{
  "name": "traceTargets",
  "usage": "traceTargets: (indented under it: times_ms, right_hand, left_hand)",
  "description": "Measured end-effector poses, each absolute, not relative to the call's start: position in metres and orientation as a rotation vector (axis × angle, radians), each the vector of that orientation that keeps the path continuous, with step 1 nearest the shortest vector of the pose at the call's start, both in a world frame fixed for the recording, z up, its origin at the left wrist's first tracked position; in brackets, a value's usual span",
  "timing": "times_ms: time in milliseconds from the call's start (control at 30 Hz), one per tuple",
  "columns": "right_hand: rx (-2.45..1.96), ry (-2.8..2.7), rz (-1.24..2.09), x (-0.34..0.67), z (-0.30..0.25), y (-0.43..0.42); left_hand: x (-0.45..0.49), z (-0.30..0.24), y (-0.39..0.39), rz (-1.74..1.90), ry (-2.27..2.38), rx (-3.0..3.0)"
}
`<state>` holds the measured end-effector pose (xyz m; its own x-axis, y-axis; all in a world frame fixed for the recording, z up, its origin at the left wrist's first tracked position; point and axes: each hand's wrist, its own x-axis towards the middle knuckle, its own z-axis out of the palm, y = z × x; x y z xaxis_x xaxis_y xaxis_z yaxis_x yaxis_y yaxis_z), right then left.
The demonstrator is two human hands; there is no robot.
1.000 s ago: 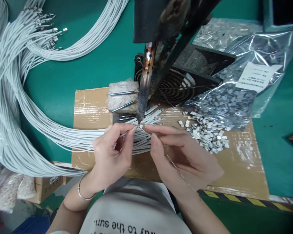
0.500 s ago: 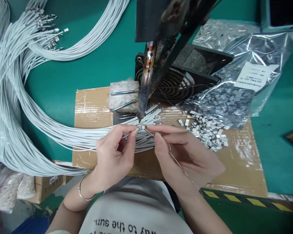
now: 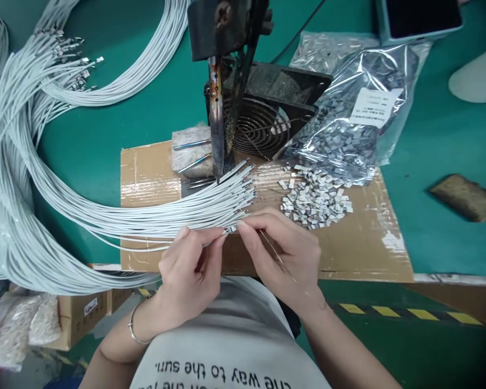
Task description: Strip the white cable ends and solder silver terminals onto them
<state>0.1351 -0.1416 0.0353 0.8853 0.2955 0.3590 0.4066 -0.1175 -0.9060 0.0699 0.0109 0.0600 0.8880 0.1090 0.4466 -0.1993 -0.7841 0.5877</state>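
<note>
Head view:
Left hand point(image 3: 188, 270): thumb and forefinger pinched on the end of one white wire point(image 3: 210, 236), just off the near edge of the cardboard sheet point(image 3: 154, 173); a thin bracelet point(image 3: 134, 329) circles the wrist.
Right hand point(image 3: 285, 254): fingertips pinched shut against the same wire end, meeting the left fingertips; a fine strand of solder wire point(image 3: 277, 256) runs back across the palm toward the wrist.
Wire bundle point(image 3: 105, 216): many white wires sweep in from the left edge of the green tabletop point(image 3: 105, 135), their stripped ends fanned out on the cardboard near its middle.
Soldering iron point(image 3: 216, 119): fixed in a dark stand, tip pointing down, just above the fanned wire ends and well apart from both hands.
Small metal terminals point(image 3: 316, 197): a loose heap on the cardboard, right of the wire ends.
Plastic bag point(image 3: 348, 135): shiny, labelled, spilling terminals onto the cardboard's far right corner.
Fan point(image 3: 263, 121): black grille behind the iron.
</note>
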Motion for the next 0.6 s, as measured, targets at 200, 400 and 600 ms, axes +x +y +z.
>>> traceTargets:
  times_ms: [200, 400, 600]
  right_hand:
    - [-1.657, -0.473, -0.014, 0.126, 0.04, -0.142]
    - [-1.518, -0.296, 0.184, 0.121, 0.045, -0.14]
    - [-1.442, -0.222, 0.28, 0.119, 0.046, -0.139]
  left_hand:
    - [0.057, 0.063, 0.011, 0.531, -0.071, 2.315]
    - [0.042, 0.062, 0.014, 0.335, 0.027, 2.142]
    - [0.036, 0.061, 0.013, 0.28, 0.06, 2.072]
